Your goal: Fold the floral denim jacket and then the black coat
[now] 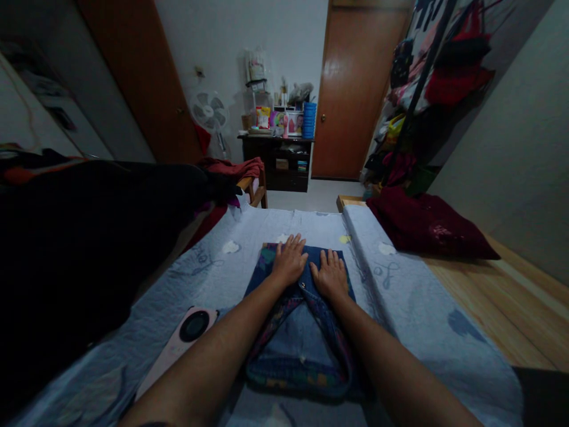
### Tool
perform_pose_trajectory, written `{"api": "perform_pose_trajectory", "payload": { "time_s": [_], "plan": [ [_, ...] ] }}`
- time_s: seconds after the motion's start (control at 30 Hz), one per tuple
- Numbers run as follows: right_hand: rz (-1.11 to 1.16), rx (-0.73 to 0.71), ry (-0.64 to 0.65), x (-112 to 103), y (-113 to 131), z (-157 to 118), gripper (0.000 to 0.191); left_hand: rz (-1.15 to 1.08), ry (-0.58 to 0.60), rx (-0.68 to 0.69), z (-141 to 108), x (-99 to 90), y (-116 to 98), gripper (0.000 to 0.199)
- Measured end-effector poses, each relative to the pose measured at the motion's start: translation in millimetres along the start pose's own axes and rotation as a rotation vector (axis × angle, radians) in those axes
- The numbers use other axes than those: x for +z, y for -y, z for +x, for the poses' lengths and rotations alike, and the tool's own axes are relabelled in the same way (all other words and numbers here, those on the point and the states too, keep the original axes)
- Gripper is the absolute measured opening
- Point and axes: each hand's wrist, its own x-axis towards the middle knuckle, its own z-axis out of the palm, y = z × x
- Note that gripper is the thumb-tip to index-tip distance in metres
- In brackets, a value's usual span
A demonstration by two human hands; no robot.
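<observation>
A folded denim shirt [303, 347] with a patterned collar lies on the light blue bedsheet [249, 225], its collar end towards me. My left hand [290, 260] rests flat on the upper left part of the shirt, fingers stretched out. On the upper right part lies my right hand [330, 275], also flat with its fingers apart. Between the hands a small button shows on the front of the shirt. Neither hand grips the cloth. Beside my left forearm, a pale pink phone [178, 344] with a round dark camera ring lies on the sheet, partly hidden by the arm.
Dark clothing [89, 237] is heaped along the left side. A maroon pillow [431, 225] lies at the right on bare wooden boards [480, 290]. Beyond the bed stand a white fan [210, 111], a dark cabinet [275, 163] and a wooden door [355, 89]. Clothes and bags hang at right.
</observation>
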Motion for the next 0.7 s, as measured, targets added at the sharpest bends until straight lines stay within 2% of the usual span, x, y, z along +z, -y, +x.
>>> {"api": "perform_pose_trajectory", "payload": {
  "time_s": [0.1, 0.23, 0.4, 0.53, 0.7],
  "plan": [
    [0.021, -0.009, 0.012, -1, -1, 0, 0.069, -0.016, 0.091, 0.101, 6, 12.9, -7, 0.053],
    [0.024, -0.015, -0.017, -1, -2, -1, 0.064, -0.007, 0.083, 0.088, 4, 28.9, -5, 0.054],
    [0.016, -0.015, -0.029, 2, -3, -1, 0.060, -0.015, 0.139, 0.068, 4, 31.3, 2, 0.059],
    [0.017, -0.014, -0.025, 2, -4, 0, 0.060, 0.001, 0.142, -0.045, 0, 29.0, 28, 0.069],
    [0.003, -0.016, -0.030, 2, -4, 1, 0.061, 0.029, 0.176, -0.162, -17, 20.3, 66, 0.075]
  ]
}}
